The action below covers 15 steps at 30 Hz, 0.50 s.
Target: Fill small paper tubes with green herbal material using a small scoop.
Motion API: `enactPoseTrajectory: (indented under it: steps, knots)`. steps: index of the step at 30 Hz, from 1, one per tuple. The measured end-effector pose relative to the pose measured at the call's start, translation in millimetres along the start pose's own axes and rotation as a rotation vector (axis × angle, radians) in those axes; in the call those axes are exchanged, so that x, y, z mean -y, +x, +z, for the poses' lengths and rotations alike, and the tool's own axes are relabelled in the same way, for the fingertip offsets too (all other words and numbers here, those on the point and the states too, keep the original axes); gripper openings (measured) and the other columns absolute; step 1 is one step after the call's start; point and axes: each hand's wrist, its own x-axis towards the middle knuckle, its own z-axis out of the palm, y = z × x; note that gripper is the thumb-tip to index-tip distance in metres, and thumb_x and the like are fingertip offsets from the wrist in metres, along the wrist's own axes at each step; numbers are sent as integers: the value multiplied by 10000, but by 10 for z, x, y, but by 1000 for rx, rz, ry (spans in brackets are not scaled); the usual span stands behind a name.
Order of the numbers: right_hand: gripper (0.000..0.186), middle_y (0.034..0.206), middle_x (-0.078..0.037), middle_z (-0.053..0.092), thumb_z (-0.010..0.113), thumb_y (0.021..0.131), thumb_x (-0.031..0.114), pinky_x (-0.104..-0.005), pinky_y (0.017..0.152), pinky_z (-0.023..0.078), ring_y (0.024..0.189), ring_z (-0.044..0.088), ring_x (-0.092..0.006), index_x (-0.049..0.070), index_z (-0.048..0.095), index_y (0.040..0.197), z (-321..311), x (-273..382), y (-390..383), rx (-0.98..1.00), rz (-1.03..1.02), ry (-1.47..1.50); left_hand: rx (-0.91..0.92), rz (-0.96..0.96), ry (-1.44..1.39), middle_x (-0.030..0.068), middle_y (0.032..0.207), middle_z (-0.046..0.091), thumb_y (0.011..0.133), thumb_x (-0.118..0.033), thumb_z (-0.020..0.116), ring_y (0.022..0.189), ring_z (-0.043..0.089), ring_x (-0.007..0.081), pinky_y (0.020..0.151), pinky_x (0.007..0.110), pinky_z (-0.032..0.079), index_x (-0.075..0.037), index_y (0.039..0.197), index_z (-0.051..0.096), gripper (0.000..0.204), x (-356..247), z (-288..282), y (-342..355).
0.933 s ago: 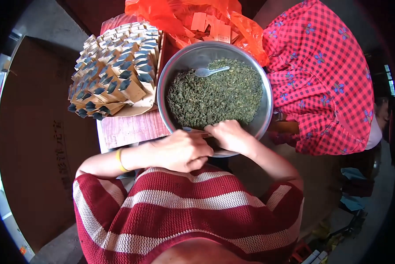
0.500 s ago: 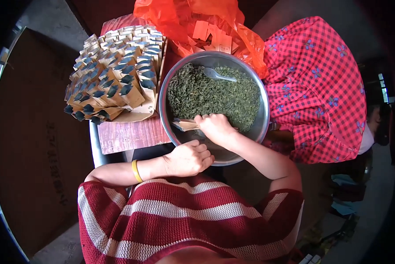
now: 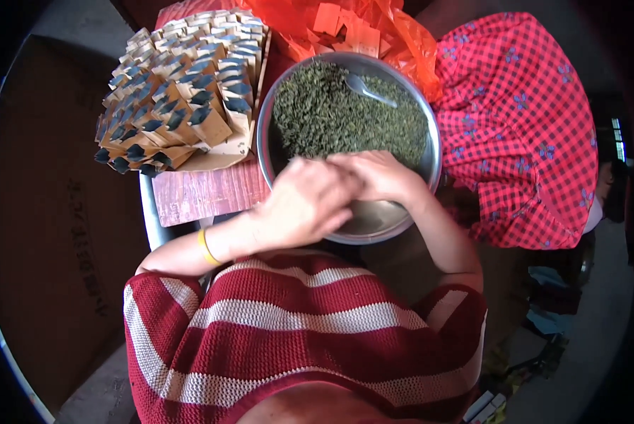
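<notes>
My left hand (image 3: pixel 306 201) and my right hand (image 3: pixel 379 175) meet over the near part of a wide steel basin (image 3: pixel 266 141). Blurred by motion, my left hand has its fingers curled against my right hand. The fingertips of my right hand are tucked behind the left, and whatever lies between the two hands is hidden. Dark green dried leaves (image 3: pixel 317 106) fill the far part of the basin. A clear spoon (image 3: pixel 363 90) lies on top of them. Bare metal shows at the basin's near side.
Rows of small folded paper packets (image 3: pixel 168 106) with dark tips stand on a cardboard tray (image 3: pixel 221 159) at the left, on a reddish board (image 3: pixel 204 191). Behind the basin, a red plastic bag (image 3: pixel 423 49) holds orange-red paper pieces (image 3: pixel 356 34). Another person's red checked garment (image 3: pixel 522 141) is close at the right.
My left hand has risen from the basin's near rim to meet my right hand. The paper packets seen in my right hand are now hidden. The whole view has shifted slightly.
</notes>
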Motion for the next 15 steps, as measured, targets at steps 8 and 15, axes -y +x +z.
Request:
enactPoseTrajectory:
  steps: [8, 15]
  knots:
    - [528, 1192, -216, 645, 677, 818, 225, -456, 908, 503, 1082, 627, -391, 26, 546, 1290, 87, -145, -495, 120, 331, 115, 536, -225, 297, 158, 1189, 652, 799, -296, 741, 1106, 631, 283, 965, 398, 466, -29, 1288, 555, 588, 353, -45, 104]
    - [351, 1162, -170, 646, 585, 871, 222, -478, 915, 491, 1081, 625, -368, 77, 576, 1190, 337, -5, -467, -21, 239, 197, 727, -306, 29, 171, 1042, 701, 819, -227, 717, 929, 690, 355, 835, 436, 552, -80, 1248, 612, 466, 357, -24, 177]
